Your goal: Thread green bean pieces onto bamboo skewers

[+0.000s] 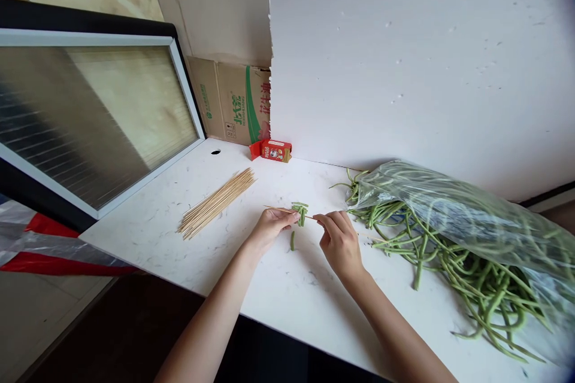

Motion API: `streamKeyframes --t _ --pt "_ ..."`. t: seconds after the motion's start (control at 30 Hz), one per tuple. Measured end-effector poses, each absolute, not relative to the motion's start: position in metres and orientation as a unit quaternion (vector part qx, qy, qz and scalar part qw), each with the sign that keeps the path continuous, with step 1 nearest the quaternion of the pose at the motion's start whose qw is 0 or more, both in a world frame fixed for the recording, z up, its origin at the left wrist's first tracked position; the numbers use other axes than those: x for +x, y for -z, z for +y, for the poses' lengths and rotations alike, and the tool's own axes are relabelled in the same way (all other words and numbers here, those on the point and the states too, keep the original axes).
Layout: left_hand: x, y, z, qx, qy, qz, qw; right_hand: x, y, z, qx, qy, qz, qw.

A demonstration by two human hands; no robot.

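Note:
A thin bamboo skewer (275, 209) is held level over the white table (287, 299), threaded with folded green bean pieces (300, 213). My left hand (269, 227) pinches the bean pieces on the skewer. My right hand (339, 242) is closed on the skewer's right end. One short piece of bean (292, 240) lies on the table just below the skewer, between my two hands.
A bundle of bare skewers (215, 203) lies to the left. Long green beans (449, 257) spill from a clear plastic bag (471, 215) at the right. A small red carton (275, 150), a cardboard box (231, 102) and a white foam board (417, 66) stand behind. A glass-topped freezer (90, 114) is at the left.

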State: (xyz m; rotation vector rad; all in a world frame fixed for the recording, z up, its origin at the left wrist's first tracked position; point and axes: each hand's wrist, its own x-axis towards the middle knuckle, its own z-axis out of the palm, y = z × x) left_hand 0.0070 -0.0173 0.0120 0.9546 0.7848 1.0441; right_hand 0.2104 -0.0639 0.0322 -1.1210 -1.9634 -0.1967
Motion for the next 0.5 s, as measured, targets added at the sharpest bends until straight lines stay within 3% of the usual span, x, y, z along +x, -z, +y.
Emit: streamKeyframes --t 0.33,0.5 --pt "0.014 -0.02 -0.021 0.432 -0.481 0.38 0.662 0.21 -0.031 -0.064 -0.474 0.067 -0.768 0.426" --pt "0.012 -0.02 -0.019 0.442 -0.508 0.393 0.627 0.201 -0.028 -0.068 -0.511 -0.049 -0.73 0.451"
